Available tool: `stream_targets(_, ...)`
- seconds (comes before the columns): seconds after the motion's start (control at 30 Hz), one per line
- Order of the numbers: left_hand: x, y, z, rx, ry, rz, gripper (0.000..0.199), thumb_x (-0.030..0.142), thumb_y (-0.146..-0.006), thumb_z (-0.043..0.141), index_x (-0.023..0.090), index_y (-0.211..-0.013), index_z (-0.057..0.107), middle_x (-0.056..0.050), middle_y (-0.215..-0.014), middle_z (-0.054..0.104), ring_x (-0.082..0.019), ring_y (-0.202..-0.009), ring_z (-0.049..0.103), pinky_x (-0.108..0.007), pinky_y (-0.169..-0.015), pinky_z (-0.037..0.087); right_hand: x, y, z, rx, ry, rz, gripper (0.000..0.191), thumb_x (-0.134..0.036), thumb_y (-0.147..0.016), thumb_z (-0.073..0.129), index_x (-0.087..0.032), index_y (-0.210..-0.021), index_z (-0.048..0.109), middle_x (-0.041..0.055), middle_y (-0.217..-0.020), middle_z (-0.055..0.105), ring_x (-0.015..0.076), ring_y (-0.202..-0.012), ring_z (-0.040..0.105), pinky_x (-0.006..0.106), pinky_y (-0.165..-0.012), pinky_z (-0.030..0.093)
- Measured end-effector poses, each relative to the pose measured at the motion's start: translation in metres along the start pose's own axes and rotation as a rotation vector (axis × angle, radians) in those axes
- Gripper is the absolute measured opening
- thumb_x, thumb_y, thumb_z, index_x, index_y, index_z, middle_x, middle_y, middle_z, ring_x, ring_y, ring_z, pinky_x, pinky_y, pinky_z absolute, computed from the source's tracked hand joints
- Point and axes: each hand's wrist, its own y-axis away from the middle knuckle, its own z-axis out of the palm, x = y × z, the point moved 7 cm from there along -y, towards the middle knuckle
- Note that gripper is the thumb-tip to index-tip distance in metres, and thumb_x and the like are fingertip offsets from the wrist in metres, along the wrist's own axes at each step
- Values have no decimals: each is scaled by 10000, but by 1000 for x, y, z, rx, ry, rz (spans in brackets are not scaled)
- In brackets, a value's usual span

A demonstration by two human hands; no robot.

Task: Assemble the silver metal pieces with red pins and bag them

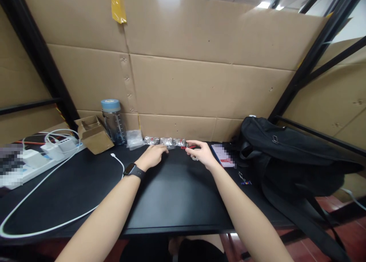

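My left hand (153, 156), with a dark watch on its wrist, is low over the black table (171, 193), fingers apart and holding nothing that shows. Just beyond its fingertips, small clear bags (166, 141) with shiny contents and red bits lie in a row against the cardboard. At the right end of that row my right hand (200, 153) pinches a thin red loop (184, 148) between thumb and fingers. Below these fingers a small clear, round item (195, 158) is partly hidden.
A bottle with a blue lid (114, 121), an open cardboard box (95, 136) and a power strip (37, 161) with white cables are on the left. On the right are a phone (223, 155), a keychain (244, 180) and a black backpack (294, 151).
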Motion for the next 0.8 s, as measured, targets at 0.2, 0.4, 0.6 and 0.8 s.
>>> stream_targets(0.2, 22, -2, 21, -104, 199, 49, 520, 71, -871, 391, 230, -1355, 494, -95, -1278, 692, -200, -1143, 672, -340, -960, 524, 0, -4, -15, -28, 186, -49, 523, -413, -675, 823, -147, -1118, 742, 56, -862, 704, 96, -531, 582, 221, -483, 440)
stream_targets(0.4, 30, -3, 26, 13, 19, 89, 448, 152, -925, 414, 219, -1318, 620, -100, -1445, 570, -227, -1370, 492, -417, -1159, 374, -1, -6, -17, -48, 337, -79, 452, -392, -684, 808, -148, -1060, 746, 64, -877, 718, 124, -594, 642, 215, -531, 473)
stream_targets(0.6, 9, 1, 37, -95, -64, -46, 426, 287, -971, 426, 271, -1361, 599, -99, -1426, 588, -265, -1338, 521, -458, -1089, 417, -4, -3, -13, -98, 419, -66, 417, -382, -715, 768, -146, -1056, 729, 60, -898, 724, 129, -626, 654, 218, -567, 485)
stream_targets(0.8, 34, 3, 34, -184, -7, 67, 408, 337, -969, 469, 378, -1348, 615, -54, -1461, 558, -265, -1306, 548, -426, -1064, 437, -10, 2, -10, -139, 660, -116, 350, -335, -685, 784, -168, -989, 735, 15, -803, 714, 114, -644, 611, 218, -633, 455)
